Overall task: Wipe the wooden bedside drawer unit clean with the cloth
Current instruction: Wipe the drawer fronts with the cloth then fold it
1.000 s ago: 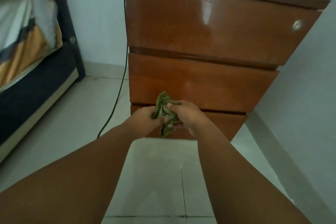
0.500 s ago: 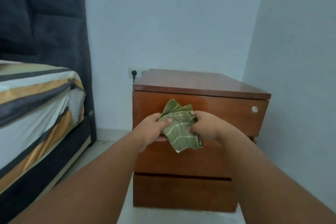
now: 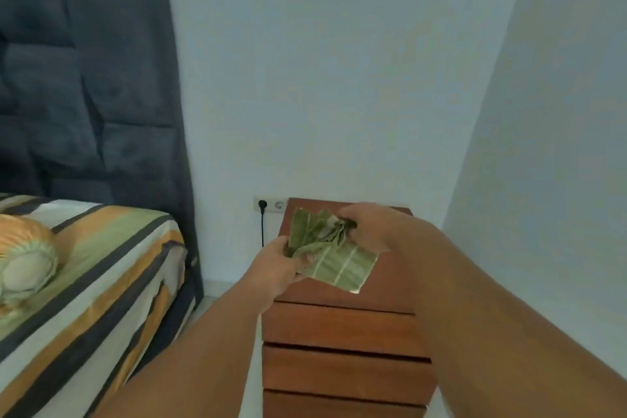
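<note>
We hold the green cloth [image 3: 330, 253] between both hands just above the top of the wooden drawer unit [image 3: 342, 329], low and right of centre in the frame. Our left hand [image 3: 281, 268] has its fingers closed on the bunched left edge, thumb on top; our right hand [image 3: 368, 224] pinches the gathered upper part, and a flat striped corner hangs free toward the front edge of the top. The cloth looks light, soft and limp, so we judge it will flop and crease unless we wad it or fold it flat under one palm; taking it by the thick bunched middle should give a firmer pad than the loose corner. The unit looks stiff and glossy, so the cloth should slide easily over it. It stands in a corner: the wall [image 3: 543, 180] on the right runs close along its side, the back wall carries a socket [image 3: 270, 205] with a dark cord [image 3: 262, 231] hanging just left of the unit, and the bed [image 3: 88, 268] sits further left across a strip of floor. The room for wide strokes lies to the front and left.
</note>
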